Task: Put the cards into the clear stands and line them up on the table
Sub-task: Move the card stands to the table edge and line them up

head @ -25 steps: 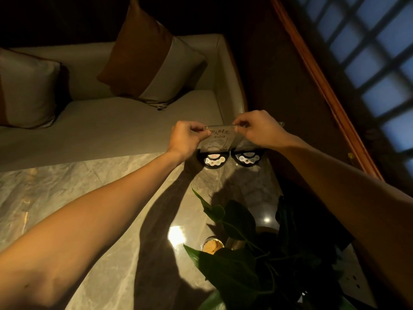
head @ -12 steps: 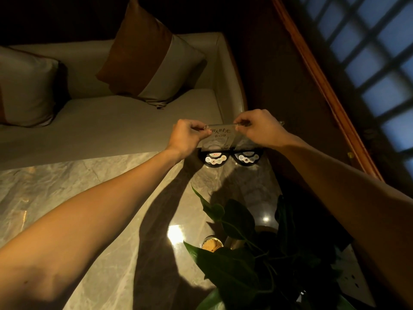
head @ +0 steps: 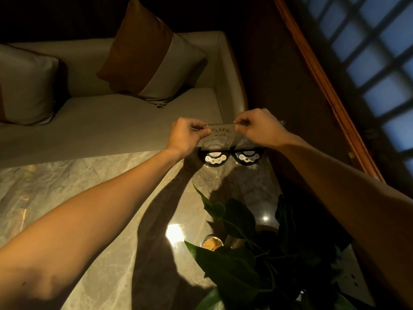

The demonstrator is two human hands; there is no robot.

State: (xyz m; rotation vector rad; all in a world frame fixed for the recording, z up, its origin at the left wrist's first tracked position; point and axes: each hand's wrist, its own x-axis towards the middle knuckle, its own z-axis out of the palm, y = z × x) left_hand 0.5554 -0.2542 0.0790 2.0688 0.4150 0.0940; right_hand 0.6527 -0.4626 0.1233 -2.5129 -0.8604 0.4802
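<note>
A clear stand [head: 220, 136] with a printed card inside it is held upright over the far right end of the marble table [head: 89, 198]. My left hand [head: 186, 136] pinches its top left corner and my right hand [head: 259, 128] pinches its top right corner. The card shows dark characters and "09". The stand's lower edge is just above two black round call-button devices [head: 215, 158], [head: 248, 157] on the table. Whether the stand's base touches the table I cannot tell.
A green leafy plant [head: 245, 253] in a pot stands at the near right of the table, with a small round jar of toothpicks [head: 211, 242] beside it. A beige sofa [head: 111, 121] with cushions [head: 152, 63] lies beyond the table. A wooden window frame [head: 324, 81] runs along the right.
Both hands keep their grip on the stand's top corners. The stand has stayed in almost the same place above the two black devices.
</note>
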